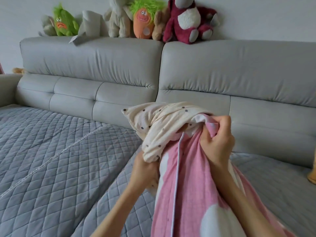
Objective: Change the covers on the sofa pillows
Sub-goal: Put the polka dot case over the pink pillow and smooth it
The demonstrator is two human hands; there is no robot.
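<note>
Both hands, L [145,170] & R [218,142], on pink cover [188,194] w/ dotted pillow [164,127].

2 hands [216,142], 2 covers [162,127], 6 plush toys [65,21].

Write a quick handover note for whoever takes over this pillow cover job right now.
Right hand grips the open edge of the pink cover near the top.
Left hand holds the bunched cream dotted fabric lower down, at the pink cover's edge.
The cream dotted end sticks out of the pink cover's opening, above the quilted sofa seat.
Whether the cover is going on or coming off is unclear. The swap is unfinished.
</note>
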